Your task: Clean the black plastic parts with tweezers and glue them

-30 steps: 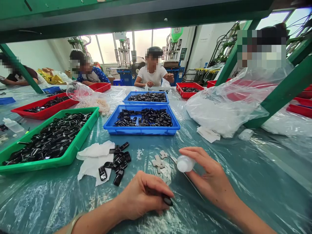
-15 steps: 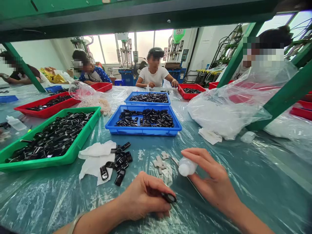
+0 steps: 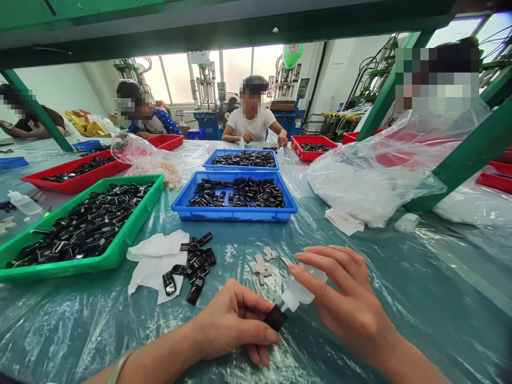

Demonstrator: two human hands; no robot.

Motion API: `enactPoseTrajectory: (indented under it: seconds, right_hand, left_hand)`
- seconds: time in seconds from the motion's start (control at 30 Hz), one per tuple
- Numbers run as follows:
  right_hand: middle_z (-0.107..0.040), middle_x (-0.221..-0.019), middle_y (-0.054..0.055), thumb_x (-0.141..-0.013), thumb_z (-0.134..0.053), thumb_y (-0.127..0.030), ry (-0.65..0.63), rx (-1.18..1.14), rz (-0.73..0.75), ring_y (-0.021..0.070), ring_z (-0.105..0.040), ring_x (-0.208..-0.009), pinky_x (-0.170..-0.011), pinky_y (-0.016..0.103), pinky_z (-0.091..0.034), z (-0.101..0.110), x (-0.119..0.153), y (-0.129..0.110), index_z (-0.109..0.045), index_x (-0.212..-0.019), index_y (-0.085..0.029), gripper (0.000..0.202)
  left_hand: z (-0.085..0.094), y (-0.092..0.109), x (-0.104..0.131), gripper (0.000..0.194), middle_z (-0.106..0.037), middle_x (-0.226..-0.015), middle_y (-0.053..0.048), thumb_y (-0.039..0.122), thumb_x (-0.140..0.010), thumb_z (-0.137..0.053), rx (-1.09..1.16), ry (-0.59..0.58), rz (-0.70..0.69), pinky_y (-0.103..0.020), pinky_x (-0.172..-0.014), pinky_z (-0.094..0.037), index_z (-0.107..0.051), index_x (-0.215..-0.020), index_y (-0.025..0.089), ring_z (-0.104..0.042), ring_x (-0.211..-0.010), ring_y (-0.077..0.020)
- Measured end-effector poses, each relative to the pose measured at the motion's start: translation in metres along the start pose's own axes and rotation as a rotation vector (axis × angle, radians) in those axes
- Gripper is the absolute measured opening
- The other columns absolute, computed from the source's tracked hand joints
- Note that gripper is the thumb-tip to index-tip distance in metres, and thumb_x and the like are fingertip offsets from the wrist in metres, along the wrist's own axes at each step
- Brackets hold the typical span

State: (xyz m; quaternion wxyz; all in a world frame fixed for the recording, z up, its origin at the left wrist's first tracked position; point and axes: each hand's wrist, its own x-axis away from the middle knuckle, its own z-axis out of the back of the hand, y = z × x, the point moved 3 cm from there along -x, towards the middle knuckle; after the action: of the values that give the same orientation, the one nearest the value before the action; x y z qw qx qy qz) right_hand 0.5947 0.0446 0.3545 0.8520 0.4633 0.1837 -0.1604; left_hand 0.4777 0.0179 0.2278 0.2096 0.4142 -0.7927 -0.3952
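My left hand (image 3: pixel 236 322) pinches a small black part (image 3: pixel 276 318) near the front of the table. My right hand (image 3: pixel 348 293) is wrapped round a translucent squeeze bottle (image 3: pixel 302 292), tilted so that its nozzle touches or nearly touches the black part. A thin metal tool tip (image 3: pixel 285 261) shows by the right fingers; its rest is hidden. Behind the hands lie small pale pieces (image 3: pixel 262 268) and white bits (image 3: pixel 230 253). To the left, loose black parts (image 3: pixel 196 269) lie partly on a white cloth (image 3: pixel 154 264).
A green tray (image 3: pixel 116 262) at left and a blue tray (image 3: pixel 234 214) ahead hold black parts. Another blue tray (image 3: pixel 240 167) stands behind. A large plastic bag (image 3: pixel 360 181) lies at right beside a green post (image 3: pixel 452 165). Several people sit around the table.
The bottle has tipped and moved down-left, its nozzle now at the black part. My left hand has turned the part. My right fingers have shifted around the bottle.
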Motion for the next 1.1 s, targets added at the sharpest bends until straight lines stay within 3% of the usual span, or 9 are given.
enactPoseTrajectory:
  seconds: [0.23,0.5,0.77,1.1]
  right_hand:
    - [-0.042,-0.115,-0.017,-0.072,-0.043,-0.014,-0.035,-0.009,0.067,-0.0042,-0.036,-0.117,-0.107,0.024,-0.023,0.0015,0.0022,-0.0034,-0.056,-0.091,-0.041,0.035]
    - [-0.04,-0.116,-0.018,-0.072,-0.043,-0.014,-0.034,-0.04,0.096,-0.0051,-0.035,-0.119,-0.107,0.026,-0.024,0.0054,0.0034,-0.0016,-0.055,-0.092,-0.041,0.035]
    - [-0.042,-0.115,-0.016,-0.076,-0.038,-0.017,-0.022,-0.015,0.111,-0.0041,-0.036,-0.117,-0.106,0.024,-0.023,0.0075,0.0022,-0.0068,-0.058,-0.089,-0.039,0.033]
    - [-0.044,-0.112,-0.016,-0.07,-0.045,-0.012,0.01,-0.059,0.027,-0.0067,-0.038,-0.114,-0.104,0.017,-0.025,0.0024,0.0046,-0.006,-0.056,-0.091,-0.039,0.037]
  left_hand:
    - [-0.0009,0.0003,0.0012,0.038,-0.055,-0.053,-0.002,0.029,-0.056,-0.066,0.003,-0.003,-0.005,-0.01,-0.045,-0.043,-0.062,-0.083,0.002,-0.052,-0.044,-0.0039]
    - [0.0,0.0003,0.0013,0.04,-0.055,-0.053,-0.002,0.031,-0.056,-0.066,-0.018,0.008,-0.01,-0.01,-0.045,-0.042,-0.062,-0.083,0.003,-0.051,-0.043,-0.0039]
    - [-0.0004,-0.0006,-0.0005,0.038,-0.055,-0.053,-0.002,0.029,-0.057,-0.065,-0.006,-0.028,0.005,-0.01,-0.045,-0.043,-0.062,-0.083,0.002,-0.052,-0.044,-0.0043]
    - [-0.0035,-0.0011,0.0002,0.034,-0.054,-0.052,-0.002,0.027,-0.056,-0.066,0.03,-0.045,0.018,-0.01,-0.044,-0.042,-0.06,-0.077,0.002,-0.052,-0.043,-0.0049]
